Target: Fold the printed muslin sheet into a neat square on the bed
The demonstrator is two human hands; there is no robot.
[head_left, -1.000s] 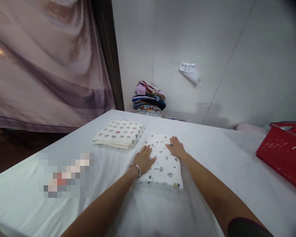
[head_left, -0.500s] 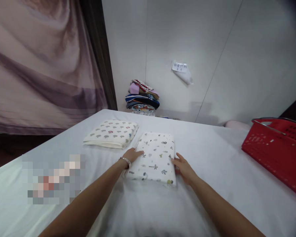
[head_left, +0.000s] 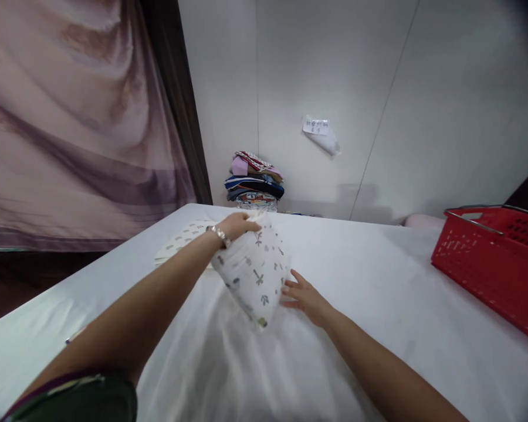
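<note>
A white folded cloth [head_left: 264, 275] with small grey plant and leaf prints is tilted up off the bed-like surface, turned at an angle. My left hand [head_left: 237, 225], with a bracelet at the wrist, is closed on its upper left edge. By the cloth's right edge is my right hand [head_left: 305, 299], its fingers spread; whether the fingertips touch the fabric I cannot tell. A second folded white cloth [head_left: 182, 237] with grey mushroom-like prints lies to the left, partly hidden behind my left forearm.
A white sheet [head_left: 356, 275] covers the surface. At the right stands a red plastic basket [head_left: 488, 264] with a metal handle. Beyond the far edge, a pile of folded fabrics [head_left: 255, 181] rises against the wall. A pinkish curtain [head_left: 70, 129] hangs at the left.
My left hand has moved up and away, lifting and turning the plant-print cloth leftward. My right hand has shifted slightly left, its fingers spreading. The view has shifted slightly.
</note>
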